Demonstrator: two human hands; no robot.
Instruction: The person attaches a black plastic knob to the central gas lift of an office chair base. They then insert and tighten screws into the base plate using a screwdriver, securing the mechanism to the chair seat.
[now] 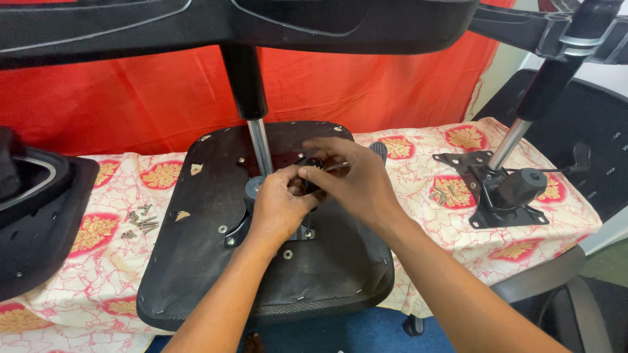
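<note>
**Both hands on the knob under a chair seat**

An upturned chair seat (216, 261) lies on the cloth-covered tabletop (523, 252). At its centre plate, the left hand (278, 206) and right hand (353, 180) pinch a small black knob (313, 163), fingers closed around it. Loose screws (140, 219) lie just left of the seat.

You are working with both hands bare: your left hand (278, 206) and your right hand (356, 180) are wearing no gloves, rings or watch. Both forearms are showing uncovered up to the bottom edge of the view, with no sleeve reaching into sight. Your fingernails are looking short and plain.
</note>
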